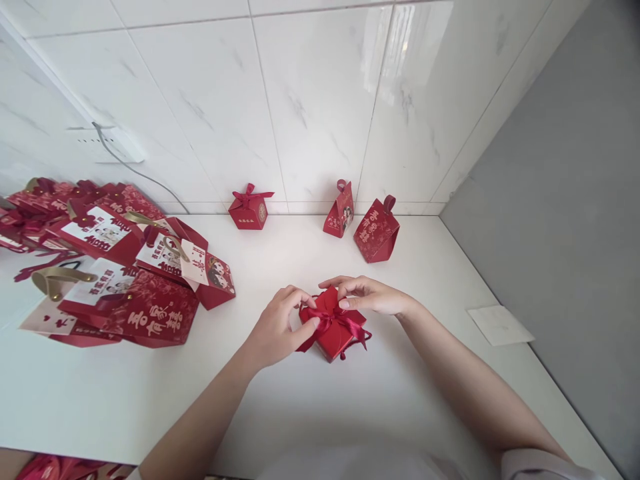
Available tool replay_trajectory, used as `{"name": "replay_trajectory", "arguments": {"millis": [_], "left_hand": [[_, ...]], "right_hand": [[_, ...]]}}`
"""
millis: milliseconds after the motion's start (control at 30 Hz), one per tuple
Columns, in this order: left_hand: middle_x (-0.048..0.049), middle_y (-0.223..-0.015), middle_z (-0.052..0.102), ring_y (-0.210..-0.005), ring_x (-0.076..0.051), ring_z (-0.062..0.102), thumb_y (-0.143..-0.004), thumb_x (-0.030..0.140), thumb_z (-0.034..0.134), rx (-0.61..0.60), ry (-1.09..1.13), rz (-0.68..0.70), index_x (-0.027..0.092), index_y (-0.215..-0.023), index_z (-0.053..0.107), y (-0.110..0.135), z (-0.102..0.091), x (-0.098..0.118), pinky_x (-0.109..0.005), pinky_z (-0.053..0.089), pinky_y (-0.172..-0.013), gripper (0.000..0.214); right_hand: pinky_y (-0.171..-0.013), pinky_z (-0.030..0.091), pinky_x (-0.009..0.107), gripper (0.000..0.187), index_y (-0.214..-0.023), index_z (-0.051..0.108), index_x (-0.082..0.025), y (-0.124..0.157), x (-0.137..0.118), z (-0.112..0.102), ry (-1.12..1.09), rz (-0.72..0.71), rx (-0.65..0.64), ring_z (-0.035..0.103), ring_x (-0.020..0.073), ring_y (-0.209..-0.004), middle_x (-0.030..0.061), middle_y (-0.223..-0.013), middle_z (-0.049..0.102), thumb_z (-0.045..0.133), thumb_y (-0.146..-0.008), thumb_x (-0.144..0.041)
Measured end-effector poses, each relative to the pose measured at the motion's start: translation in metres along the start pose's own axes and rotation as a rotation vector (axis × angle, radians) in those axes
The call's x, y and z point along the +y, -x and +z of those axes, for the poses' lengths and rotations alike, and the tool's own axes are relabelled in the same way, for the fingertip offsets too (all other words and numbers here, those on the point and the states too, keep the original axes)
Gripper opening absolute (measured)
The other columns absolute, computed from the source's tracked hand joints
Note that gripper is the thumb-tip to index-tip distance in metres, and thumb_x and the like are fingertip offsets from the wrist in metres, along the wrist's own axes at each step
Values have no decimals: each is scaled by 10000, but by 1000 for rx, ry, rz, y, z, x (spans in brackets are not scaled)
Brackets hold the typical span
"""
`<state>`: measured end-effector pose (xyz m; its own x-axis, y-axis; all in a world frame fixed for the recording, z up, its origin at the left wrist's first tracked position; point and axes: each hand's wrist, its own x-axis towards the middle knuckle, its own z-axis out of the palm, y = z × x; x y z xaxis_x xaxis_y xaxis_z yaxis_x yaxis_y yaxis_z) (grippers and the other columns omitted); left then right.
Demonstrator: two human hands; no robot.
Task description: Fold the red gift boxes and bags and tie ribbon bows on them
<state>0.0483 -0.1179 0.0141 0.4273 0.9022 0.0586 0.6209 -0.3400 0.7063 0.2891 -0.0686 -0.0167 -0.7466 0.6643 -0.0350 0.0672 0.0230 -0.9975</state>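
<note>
A small red gift box [333,341] stands on the white table in front of me, a shiny dark-red ribbon bow [353,327] tied across its top. My left hand [283,325] is at the box's left side, its thumb and index finger closed around the left part of the bow. From the far right, my right hand [373,295] reaches over the box. Its fingers curve past the back corner and its thumb rests by the top flaps, gripping the box. The tips of some fingers are hidden. A thin cord with a small tassel hangs at the front right.
Several red boxes with handles [160,310] crowd the left side. Along the tiled wall stand a bow-tied box [249,215], a triangular box [340,213] and a looped box [376,232]. A white paper [500,325] lies right, beside a grey panel [560,187].
</note>
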Motion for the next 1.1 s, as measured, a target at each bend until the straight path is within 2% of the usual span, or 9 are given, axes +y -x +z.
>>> {"name": "replay_trajectory", "arguments": {"millis": [100, 267, 400, 467, 533, 633, 700, 900, 1100], "left_hand": [[-27, -990, 578, -990, -202, 524, -787, 342, 639, -18, 32, -10, 232, -940, 572, 3, 5, 0, -356, 434, -894, 200], [-37, -997, 556, -1025, -199, 526, -806, 223, 587, 117, 91, -35, 213, -850, 576, 3, 22, -3, -365, 422, -935, 47], [-36, -1038, 566, -1059, -195, 533, -815, 191, 545, 190, 173, -51, 202, -792, 562, -6, 18, -2, -315, 450, -881, 30], [-28, -1013, 574, -1028, -182, 542, -827, 180, 516, 226, 176, -35, 199, -770, 545, -9, 13, -2, -292, 453, -842, 66], [-21, -968, 580, -964, -168, 547, -836, 163, 492, 276, 142, 1, 198, -776, 527, -12, 11, -5, -288, 445, -824, 78], [-17, -908, 581, -877, -160, 536, -841, 149, 473, 337, 56, 40, 201, -786, 507, -14, 15, -14, -291, 435, -788, 83], [-13, -873, 569, -831, -156, 524, -845, 166, 482, 361, 3, 39, 201, -785, 499, -16, 19, -21, -289, 427, -754, 72], [7, -835, 560, -747, -130, 519, -850, 225, 518, 370, -5, -17, 211, -860, 557, -24, 23, -31, -258, 392, -651, 42], [21, -746, 548, -659, -112, 480, -865, 252, 496, 335, 34, -41, 199, -752, 553, -29, 18, -29, -243, 374, -601, 136]], "right_hand": [[-1009, 362, 371, 241, -783, 646, -183, 0, 0, -1, 4, 7, -15, 381, 258, -1340, 94, -1362, 502, 653, -836, -418], [-1022, 345, 384, 240, -773, 634, -179, -3, 2, 0, 12, -8, -39, 371, 260, -1348, 104, -1337, 519, 651, -839, -410], [-1011, 360, 398, 244, -768, 629, -177, -3, 2, 4, 1, -33, 7, 449, 270, -1283, 103, -1355, 504, 662, -828, -410], [-1010, 367, 406, 231, -779, 627, -179, -2, 0, 5, -15, -46, 45, 479, 268, -1253, 98, -1386, 476, 666, -827, -401], [-1034, 352, 413, 218, -785, 628, -184, -1, -1, 7, -12, -60, 83, 452, 264, -1279, 87, -1400, 464, 665, -831, -394], [-1065, 329, 412, 207, -789, 636, -192, -1, -3, 11, 35, -78, 128, 387, 253, -1331, 74, -1391, 469, 662, -834, -392], [-1061, 346, 403, 197, -809, 647, -196, -2, -2, 13, 58, -85, 130, 407, 244, -1312, 68, -1379, 475, 666, -831, -391], [-1011, 426, 365, 169, -841, 671, -195, -6, 2, 15, -11, -111, 62, 494, 223, -1225, 61, -1350, 478, 640, -858, -360], [-1036, 393, 375, 251, -818, 655, -184, -9, 7, 15, -33, -115, 102, 500, 218, -1216, 59, -1358, 482, 549, -919, -388]]}}
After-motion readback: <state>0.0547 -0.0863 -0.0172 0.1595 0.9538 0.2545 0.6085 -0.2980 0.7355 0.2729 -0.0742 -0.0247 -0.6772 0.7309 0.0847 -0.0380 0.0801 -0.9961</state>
